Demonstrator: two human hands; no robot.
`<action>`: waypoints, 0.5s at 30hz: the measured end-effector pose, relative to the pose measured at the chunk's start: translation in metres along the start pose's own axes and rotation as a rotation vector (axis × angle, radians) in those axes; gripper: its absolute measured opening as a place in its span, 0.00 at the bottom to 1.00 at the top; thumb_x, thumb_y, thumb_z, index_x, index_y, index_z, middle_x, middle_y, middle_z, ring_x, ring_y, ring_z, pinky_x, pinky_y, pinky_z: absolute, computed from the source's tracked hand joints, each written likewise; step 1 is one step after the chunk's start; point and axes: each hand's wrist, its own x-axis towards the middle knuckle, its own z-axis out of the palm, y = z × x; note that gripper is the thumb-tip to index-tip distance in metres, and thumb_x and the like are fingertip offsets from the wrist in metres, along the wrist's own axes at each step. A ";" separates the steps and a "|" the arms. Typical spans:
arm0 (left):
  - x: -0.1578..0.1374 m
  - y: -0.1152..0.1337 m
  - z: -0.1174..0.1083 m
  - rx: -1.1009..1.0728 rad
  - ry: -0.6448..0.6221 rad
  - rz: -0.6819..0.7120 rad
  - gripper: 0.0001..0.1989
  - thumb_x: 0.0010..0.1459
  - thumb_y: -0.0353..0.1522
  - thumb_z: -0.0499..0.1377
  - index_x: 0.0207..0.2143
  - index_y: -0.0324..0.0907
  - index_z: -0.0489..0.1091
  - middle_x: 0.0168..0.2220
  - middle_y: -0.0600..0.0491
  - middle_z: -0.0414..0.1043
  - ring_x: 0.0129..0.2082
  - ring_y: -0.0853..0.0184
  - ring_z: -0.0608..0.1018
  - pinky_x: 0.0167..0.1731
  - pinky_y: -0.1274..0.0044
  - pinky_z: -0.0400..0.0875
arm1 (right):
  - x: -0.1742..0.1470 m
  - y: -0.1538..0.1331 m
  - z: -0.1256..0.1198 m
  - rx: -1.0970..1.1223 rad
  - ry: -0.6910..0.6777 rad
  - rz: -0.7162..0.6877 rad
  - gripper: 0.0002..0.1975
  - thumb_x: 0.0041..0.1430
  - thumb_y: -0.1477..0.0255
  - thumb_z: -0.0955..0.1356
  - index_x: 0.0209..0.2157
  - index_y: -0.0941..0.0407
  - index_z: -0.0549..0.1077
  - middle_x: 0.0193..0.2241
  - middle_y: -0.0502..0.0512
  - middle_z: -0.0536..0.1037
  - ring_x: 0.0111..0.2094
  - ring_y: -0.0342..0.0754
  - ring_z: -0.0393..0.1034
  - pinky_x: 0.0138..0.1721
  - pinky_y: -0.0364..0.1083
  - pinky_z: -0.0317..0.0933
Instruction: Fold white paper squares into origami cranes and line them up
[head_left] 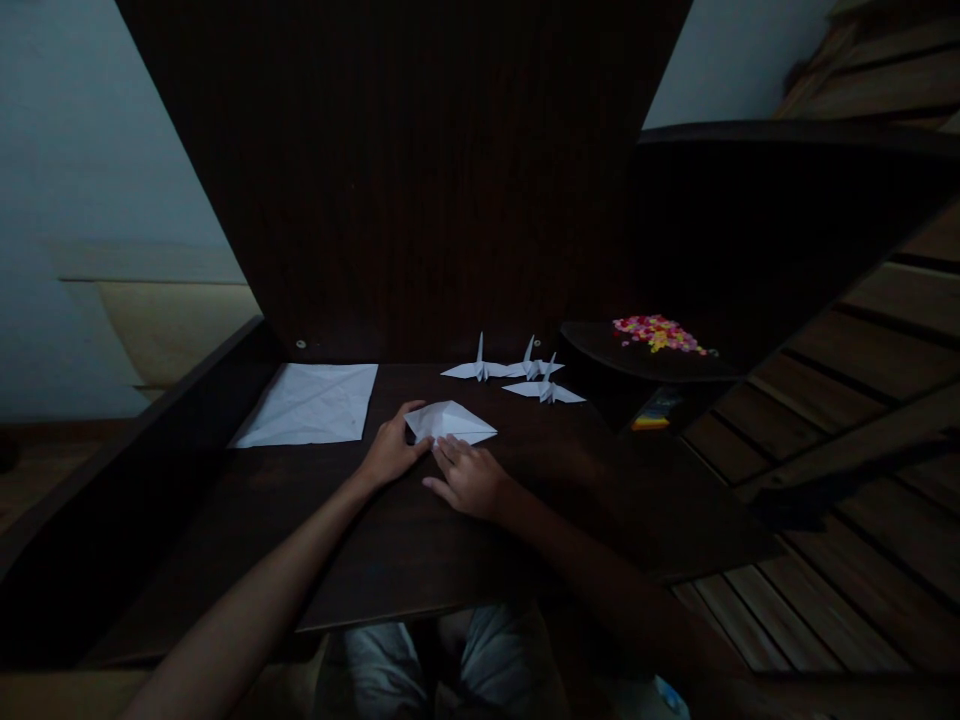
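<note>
A sheet of white paper folded into a diamond shape (457, 418) lies on the dark wooden desk, its pointed end to the right. My left hand (391, 447) grips its left end, thumb at the near side and fingers behind. On the near edge of the folded paper rest the fingertips of my right hand (474, 480), with the thumb held apart, pointing left. Behind it stand three white paper cranes, one at the left (480, 368), one beside it (532, 366) and one closer to me (547, 390).
A creased white paper sheet (315, 403) lies flat at the left, near the raised side board (150, 430). Small pink, red and yellow pieces (656, 333) are heaped on a rounded shelf (600, 345) at the right. Under it is a yellow-edged item (651, 422).
</note>
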 end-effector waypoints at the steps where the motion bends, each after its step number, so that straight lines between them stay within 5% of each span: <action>1: 0.000 0.000 -0.001 0.003 -0.003 0.001 0.29 0.50 0.35 0.59 0.55 0.41 0.60 0.48 0.47 0.72 0.42 0.59 0.77 0.44 0.69 0.69 | 0.000 -0.001 0.000 -0.004 -0.008 0.007 0.29 0.62 0.60 0.61 0.53 0.72 0.66 0.53 0.76 0.68 0.56 0.63 0.61 0.55 0.56 0.58; 8: 0.003 -0.002 -0.003 0.001 -0.022 0.028 0.24 0.51 0.34 0.57 0.52 0.42 0.64 0.51 0.47 0.71 0.47 0.58 0.75 0.49 0.68 0.67 | -0.003 0.008 -0.001 0.045 -0.076 0.065 0.34 0.59 0.54 0.62 0.53 0.70 0.66 0.55 0.76 0.65 0.59 0.63 0.57 0.58 0.56 0.54; 15: 0.003 -0.002 -0.004 0.015 -0.034 0.009 0.24 0.51 0.36 0.57 0.52 0.41 0.65 0.49 0.47 0.73 0.41 0.59 0.78 0.43 0.69 0.71 | -0.005 0.023 -0.008 0.033 -0.178 0.259 0.37 0.57 0.50 0.62 0.53 0.69 0.67 0.55 0.77 0.65 0.59 0.62 0.58 0.58 0.56 0.53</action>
